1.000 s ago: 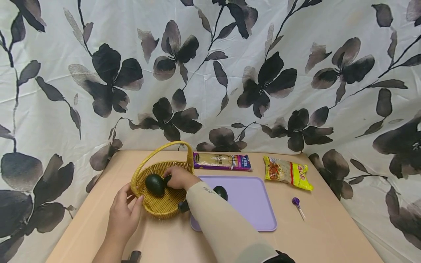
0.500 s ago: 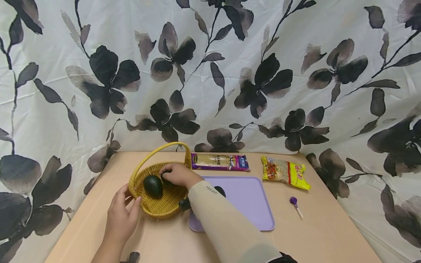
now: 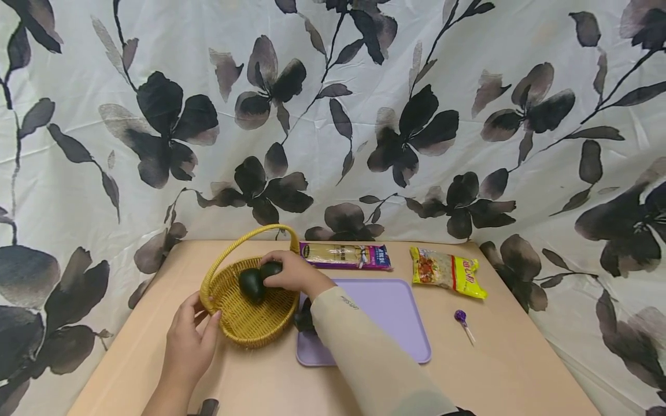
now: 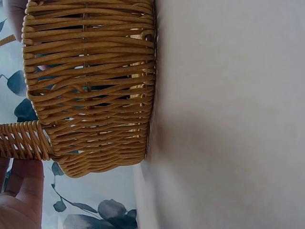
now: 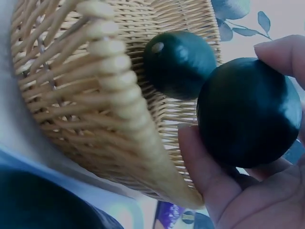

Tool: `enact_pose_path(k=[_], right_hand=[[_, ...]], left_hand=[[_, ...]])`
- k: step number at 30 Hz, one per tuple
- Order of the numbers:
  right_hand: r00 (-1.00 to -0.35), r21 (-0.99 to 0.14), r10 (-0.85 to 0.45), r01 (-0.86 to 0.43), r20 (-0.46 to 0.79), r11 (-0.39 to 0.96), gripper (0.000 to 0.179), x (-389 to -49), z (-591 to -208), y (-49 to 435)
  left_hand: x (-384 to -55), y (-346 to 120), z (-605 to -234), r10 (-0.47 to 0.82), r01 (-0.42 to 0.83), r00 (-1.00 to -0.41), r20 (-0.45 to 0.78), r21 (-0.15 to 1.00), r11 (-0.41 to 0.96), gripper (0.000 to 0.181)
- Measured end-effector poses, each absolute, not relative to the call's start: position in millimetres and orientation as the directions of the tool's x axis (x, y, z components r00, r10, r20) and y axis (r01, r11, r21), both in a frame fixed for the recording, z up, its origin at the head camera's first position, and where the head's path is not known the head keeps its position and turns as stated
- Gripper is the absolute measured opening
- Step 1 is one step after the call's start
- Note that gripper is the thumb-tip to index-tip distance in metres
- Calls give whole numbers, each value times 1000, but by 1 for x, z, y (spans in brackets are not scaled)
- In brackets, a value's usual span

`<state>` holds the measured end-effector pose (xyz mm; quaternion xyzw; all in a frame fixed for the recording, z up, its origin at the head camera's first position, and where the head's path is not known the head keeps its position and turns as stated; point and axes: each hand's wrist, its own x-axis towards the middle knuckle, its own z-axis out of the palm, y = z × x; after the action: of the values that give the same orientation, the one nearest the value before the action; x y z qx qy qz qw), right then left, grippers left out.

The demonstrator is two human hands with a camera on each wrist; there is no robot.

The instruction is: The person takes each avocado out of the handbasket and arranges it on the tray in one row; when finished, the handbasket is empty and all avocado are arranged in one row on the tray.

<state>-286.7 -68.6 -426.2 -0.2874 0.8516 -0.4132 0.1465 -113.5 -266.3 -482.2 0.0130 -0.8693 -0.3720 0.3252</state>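
Note:
My right hand (image 3: 298,274) grips a dark green avocado (image 3: 271,269) just inside the right side of the yellow wicker basket (image 3: 244,326). In the right wrist view the fingers and thumb curl round this avocado (image 5: 248,114). A second avocado (image 3: 252,285) lies in the basket, beside the held one. At the basket's left, my left hand (image 3: 188,341) holds the rim where the handle joins it; the left wrist view shows fingers (image 4: 28,186) against the handle base. A dark rounded thing (image 5: 43,202) sits below the basket in the right wrist view, mostly out of frame.
A purple tray (image 3: 385,323) lies right of the basket, partly under my right sleeve. Behind it is a purple noodle packet (image 3: 346,256). A yellow food bag (image 3: 447,271) and a purple lollipop (image 3: 461,318) lie at the right. Floral cloth hangs behind the table.
My right hand has drawn back a little toward the right and raised an avocado into view between its fingers. The other avocado has shifted slightly right in the basket. My left hand keeps its hold.

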Motion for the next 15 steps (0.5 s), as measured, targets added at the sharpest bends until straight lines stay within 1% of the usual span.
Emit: enact_pose_path(k=[6, 15], right_hand=[[-795, -766, -606, -396, 10, 507, 36, -285, -416, -59], [-798, -784, -598, -417, 74, 461, 32, -286, -414, -41]], left_hand=[[-113, -266, -482, -264, 214, -795, 546, 660, 721, 55], [-114, -268, -483, -261, 220, -791, 554, 654, 723, 56]])
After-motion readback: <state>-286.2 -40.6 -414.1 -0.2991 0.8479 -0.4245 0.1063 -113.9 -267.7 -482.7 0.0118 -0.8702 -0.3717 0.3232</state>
